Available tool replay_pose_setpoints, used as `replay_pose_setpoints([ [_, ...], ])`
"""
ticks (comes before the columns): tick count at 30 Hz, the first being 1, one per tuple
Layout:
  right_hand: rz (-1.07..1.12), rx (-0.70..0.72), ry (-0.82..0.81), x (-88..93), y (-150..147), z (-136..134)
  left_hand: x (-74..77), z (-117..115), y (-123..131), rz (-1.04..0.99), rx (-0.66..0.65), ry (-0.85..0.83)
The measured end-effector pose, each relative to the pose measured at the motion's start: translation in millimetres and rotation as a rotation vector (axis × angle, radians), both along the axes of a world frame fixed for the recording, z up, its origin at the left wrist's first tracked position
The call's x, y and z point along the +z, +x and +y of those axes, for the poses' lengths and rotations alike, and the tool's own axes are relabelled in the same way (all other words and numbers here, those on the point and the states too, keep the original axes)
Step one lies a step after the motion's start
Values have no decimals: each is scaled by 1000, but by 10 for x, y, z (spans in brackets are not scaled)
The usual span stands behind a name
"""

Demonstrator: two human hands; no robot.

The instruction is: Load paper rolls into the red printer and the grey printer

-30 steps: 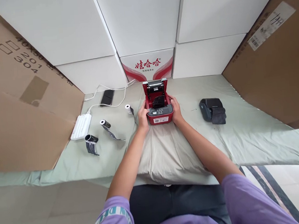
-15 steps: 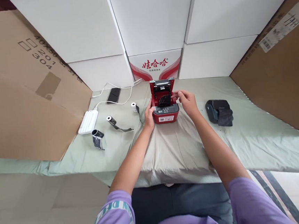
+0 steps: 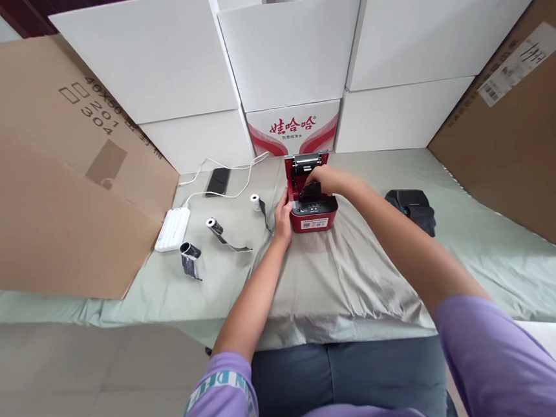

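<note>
A red and black printer (image 3: 315, 221) stands on the cloth with its lid raised. Its left side is held by my left hand (image 3: 283, 220), fingers along the casing. My right hand (image 3: 323, 180) reaches into the open compartment from the right, fingers bent down at a dark piece of paper or film (image 3: 310, 191); the fingertips are partly hidden. Left of the printer lie a small roll with a dark strip (image 3: 255, 202), a second roll with a trailing strip (image 3: 215, 226) and a wider dark roll (image 3: 190, 250).
A black device (image 3: 411, 206) sits to the right, partly behind my right forearm. On the left are a white power bank (image 3: 173, 229) with a cable and a dark phone (image 3: 218, 182). White boxes (image 3: 287, 55) line the back; cardboard sheets (image 3: 42, 183) flank both sides.
My right hand has moved left and deeper into the printer's compartment, its forearm now crossing in front of part of the black device. The whole view has shifted slightly. My left hand stays on the printer.
</note>
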State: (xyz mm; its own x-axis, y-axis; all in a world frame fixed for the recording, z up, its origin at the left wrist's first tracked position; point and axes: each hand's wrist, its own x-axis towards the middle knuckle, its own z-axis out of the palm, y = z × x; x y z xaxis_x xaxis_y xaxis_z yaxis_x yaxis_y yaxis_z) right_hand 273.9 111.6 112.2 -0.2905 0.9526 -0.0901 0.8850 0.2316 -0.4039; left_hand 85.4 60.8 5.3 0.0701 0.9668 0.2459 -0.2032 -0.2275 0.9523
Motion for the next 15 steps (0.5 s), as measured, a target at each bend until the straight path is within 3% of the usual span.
replay_pose_setpoints([
  [5,-208,94,137,-48,-129,1,8,-20,9,-14,6,-24],
  [9,-328,71,126,-93,-260,7,7,-25,0,-31,-5,-10],
  [15,-155,106,76,-55,-182,-15,-15,-1,-8,-31,-21,9],
])
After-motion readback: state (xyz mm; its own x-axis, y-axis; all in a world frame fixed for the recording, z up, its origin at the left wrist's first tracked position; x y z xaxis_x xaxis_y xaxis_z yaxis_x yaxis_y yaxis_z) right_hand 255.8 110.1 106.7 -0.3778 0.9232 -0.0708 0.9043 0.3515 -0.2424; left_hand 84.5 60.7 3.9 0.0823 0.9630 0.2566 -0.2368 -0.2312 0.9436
